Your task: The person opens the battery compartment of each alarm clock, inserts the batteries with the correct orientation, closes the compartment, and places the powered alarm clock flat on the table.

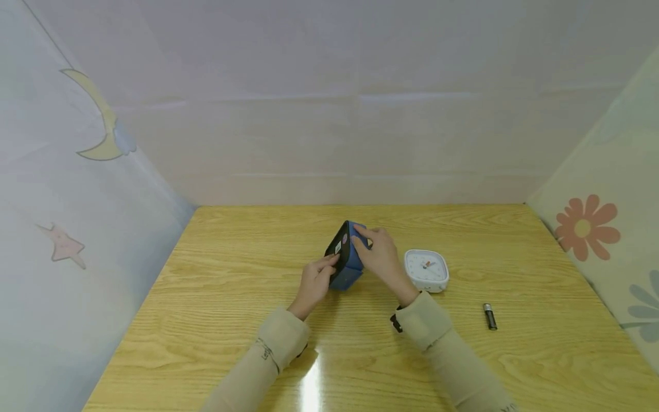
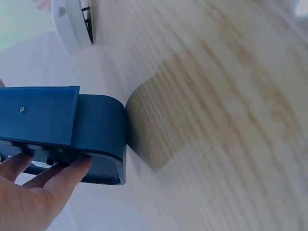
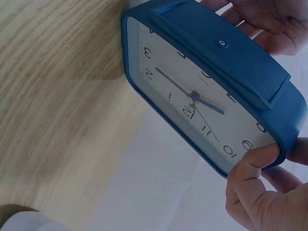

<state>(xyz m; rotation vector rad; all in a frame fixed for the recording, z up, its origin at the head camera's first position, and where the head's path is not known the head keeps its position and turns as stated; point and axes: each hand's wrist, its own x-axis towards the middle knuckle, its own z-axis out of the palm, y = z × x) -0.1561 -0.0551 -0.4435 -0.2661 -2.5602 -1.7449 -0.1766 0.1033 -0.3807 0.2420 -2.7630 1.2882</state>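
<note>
A blue alarm clock (image 3: 192, 91) with a white dial and a black back is held tilted above the table, between both hands. My left hand (image 1: 315, 281) is at its back; in the left wrist view the thumb and fingertips (image 2: 74, 171) reach into the recess there, and what they pinch is partly hidden. My right hand (image 1: 381, 254) grips one end of the clock, its thumb over the front rim and its fingers behind. A screw shows in the blue hinged-looking strip on the clock's underside.
A white alarm clock (image 1: 426, 270) lies face up on the wooden table (image 1: 221, 320), right of the hands. Farther right and nearer lies a black and silver battery (image 1: 489, 316). Pale printed cloths (image 1: 329, 143) stand behind and at both sides.
</note>
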